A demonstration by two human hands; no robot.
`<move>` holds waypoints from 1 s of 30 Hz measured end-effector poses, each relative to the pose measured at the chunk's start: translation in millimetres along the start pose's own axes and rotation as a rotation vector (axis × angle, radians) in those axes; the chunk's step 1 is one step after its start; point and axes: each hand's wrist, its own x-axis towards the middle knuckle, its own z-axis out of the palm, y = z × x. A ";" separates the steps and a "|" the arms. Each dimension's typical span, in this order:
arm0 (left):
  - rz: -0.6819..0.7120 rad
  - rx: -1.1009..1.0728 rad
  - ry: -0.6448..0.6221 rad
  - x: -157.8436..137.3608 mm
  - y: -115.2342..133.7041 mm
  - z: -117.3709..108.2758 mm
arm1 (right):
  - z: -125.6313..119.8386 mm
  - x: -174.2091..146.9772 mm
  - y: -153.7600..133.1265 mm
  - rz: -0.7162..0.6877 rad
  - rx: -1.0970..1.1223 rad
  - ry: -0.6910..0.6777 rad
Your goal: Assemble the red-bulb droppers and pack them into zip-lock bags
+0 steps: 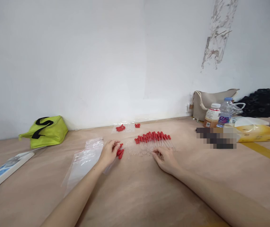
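My left hand [109,154] is closed, with a red rubber bulb [121,145] at its fingertips. Just below them, several more loose red bulbs [120,154] lie in a small pile. Right of that hand, thin clear glass tubes [132,148] without bulbs lie side by side. A row of droppers [152,137], glass tubes capped with red bulbs, fans out further right, bulbs toward the wall. My right hand [165,159] rests at the near ends of these droppers, its thumb and fingers pinched together. Whatever lies between them is too small to make out.
Clear zip bags [84,160] lie left of my left hand. Bags with red bulbs [120,128] sit near the wall. A lime-green pouch [48,130] and a power strip [9,170] are at left. Bottles [212,115], a grey bag [201,104] and a yellow tissue pack [258,132] stand right.
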 end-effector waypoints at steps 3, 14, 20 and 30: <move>0.107 -0.084 -0.074 -15.3 20.8 7.7 | -0.6 -0.7 -2.6 -0.040 0.076 -0.010; -0.012 -0.529 -0.308 -58.2 40.9 28.9 | 3.7 -11.4 -16.9 -0.271 0.094 -0.091; 0.024 -0.502 -0.286 -59.4 36.7 32.5 | 1.4 -13.1 -20.3 -0.313 0.070 -0.123; 0.004 -0.504 -0.285 -59.6 37.5 33.6 | 5.0 -10.0 -19.5 -0.305 0.113 -0.207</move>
